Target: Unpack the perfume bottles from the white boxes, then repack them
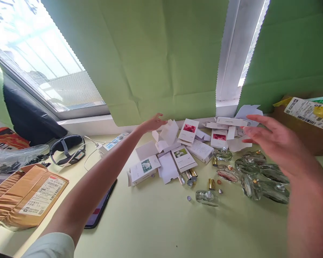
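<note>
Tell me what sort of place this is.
Probably a home or small packing desk by a window: a pale green table strewn with small white printed cartons, clear glass bottles and a brown labelled shipping parcel.

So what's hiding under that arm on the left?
A dark tablet lies flat on the table under the left arm. Only its lower edge and corner show; the arm covers the rest of the screen.

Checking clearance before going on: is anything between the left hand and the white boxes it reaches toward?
Nothing visible. The left hand hangs open right at the opened white boxes, with no object between them.
</note>
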### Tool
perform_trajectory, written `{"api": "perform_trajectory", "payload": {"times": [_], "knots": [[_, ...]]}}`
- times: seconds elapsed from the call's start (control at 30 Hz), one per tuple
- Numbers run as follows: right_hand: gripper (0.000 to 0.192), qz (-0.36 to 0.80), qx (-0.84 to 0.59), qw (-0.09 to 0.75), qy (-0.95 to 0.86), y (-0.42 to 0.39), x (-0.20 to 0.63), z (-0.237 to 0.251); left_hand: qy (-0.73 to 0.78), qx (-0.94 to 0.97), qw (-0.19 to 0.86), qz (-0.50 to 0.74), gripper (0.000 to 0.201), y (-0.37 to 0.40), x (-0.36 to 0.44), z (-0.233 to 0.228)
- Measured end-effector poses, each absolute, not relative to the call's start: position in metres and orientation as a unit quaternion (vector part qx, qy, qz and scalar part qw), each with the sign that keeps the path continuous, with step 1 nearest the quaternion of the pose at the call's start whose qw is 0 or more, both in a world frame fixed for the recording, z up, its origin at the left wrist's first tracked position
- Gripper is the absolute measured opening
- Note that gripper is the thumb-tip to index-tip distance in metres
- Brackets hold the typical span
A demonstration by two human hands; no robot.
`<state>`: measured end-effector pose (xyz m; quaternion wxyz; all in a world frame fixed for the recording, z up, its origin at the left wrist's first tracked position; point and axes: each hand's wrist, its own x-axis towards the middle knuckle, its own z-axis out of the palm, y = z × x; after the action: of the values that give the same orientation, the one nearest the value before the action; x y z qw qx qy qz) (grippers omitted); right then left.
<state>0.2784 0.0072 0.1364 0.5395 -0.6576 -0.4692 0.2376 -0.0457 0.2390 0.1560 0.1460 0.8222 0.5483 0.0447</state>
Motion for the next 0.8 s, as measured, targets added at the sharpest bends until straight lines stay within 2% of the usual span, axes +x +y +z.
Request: {"api": "perform_trajectory", "payload": {"times": [0.13, 0.23, 0.3, 0.37, 0.5, 0.63, 0.8], "knots": [[0.034, 0.151, -0.594, 0.638, -0.467, -0.017, 0.312, 0.139, 0.539, 0.84, 0.055, 0.036, 0.065, 0.224, -0.054, 0.148], [0.029, 0.094, -0.614, 0.66, -0.422, -0.026, 0.346, 0.127, 0.524, 0.85, 0.022, 0.042, 0.058, 0.197, -0.066, 0.14], [0.035, 0.11, -0.667, 0.624, -0.393, -0.023, 0.378, 0.117, 0.52, 0.852, 0.005, 0.06, 0.058, 0.17, -0.084, 0.128], [0.04, 0.176, -0.731, 0.535, -0.385, -0.012, 0.411, 0.107, 0.52, 0.849, -0.016, 0.091, 0.059, 0.139, -0.111, 0.109], [0.042, 0.272, -0.775, 0.431, -0.374, 0.03, 0.449, 0.095, 0.588, 0.805, -0.005, 0.076, 0.072, 0.087, -0.171, 0.06], [0.034, 0.333, -0.767, 0.374, -0.4, 0.062, 0.428, 0.086, 0.614, 0.785, 0.043, 0.068, 0.069, 0.066, -0.205, 0.025], [0.025, 0.411, -0.723, 0.331, -0.446, 0.056, 0.398, 0.073, 0.624, 0.769, 0.051, 0.128, 0.062, 0.068, -0.2, 0.011]]}}
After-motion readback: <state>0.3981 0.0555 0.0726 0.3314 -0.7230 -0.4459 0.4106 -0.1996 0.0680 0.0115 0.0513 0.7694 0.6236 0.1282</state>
